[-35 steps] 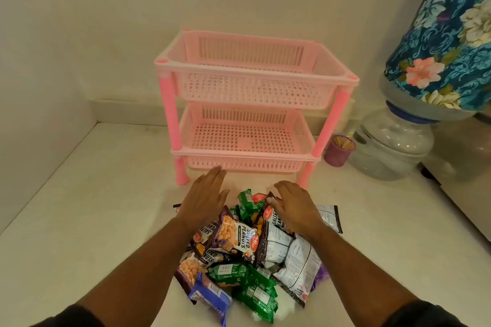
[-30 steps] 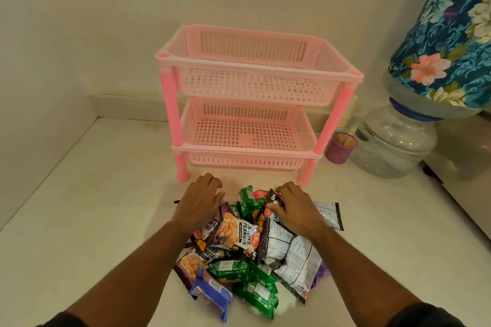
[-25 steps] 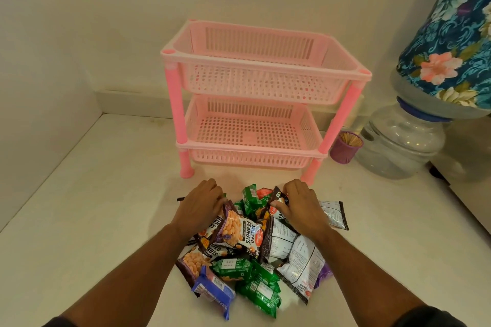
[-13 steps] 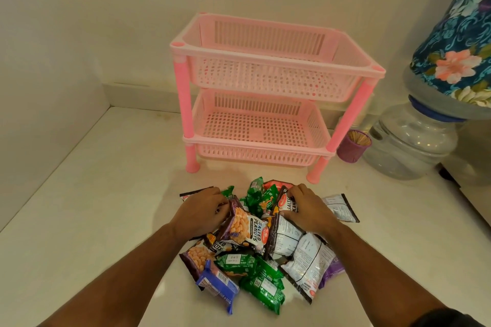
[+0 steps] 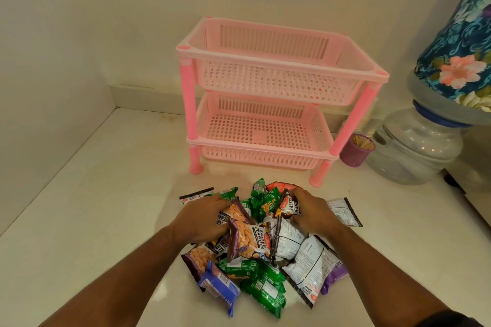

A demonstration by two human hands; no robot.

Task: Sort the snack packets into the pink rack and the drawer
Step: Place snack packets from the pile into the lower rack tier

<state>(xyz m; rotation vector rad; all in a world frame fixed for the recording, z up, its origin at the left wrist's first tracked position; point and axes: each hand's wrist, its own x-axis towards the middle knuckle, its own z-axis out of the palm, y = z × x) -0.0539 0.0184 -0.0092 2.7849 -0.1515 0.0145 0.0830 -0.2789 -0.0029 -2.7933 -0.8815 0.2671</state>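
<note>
The left hand (image 5: 202,220) is curling its fingers round a brown salted-peanut packet (image 5: 233,214), while the right hand (image 5: 312,214) is pinching another small brown peanut packet (image 5: 289,206). Both are sitting in the heap of glossy snack packets (image 5: 265,268) on the white counter (image 5: 93,207), near the two-tier pink plastic rack (image 5: 265,93) standing beyond.
</note>
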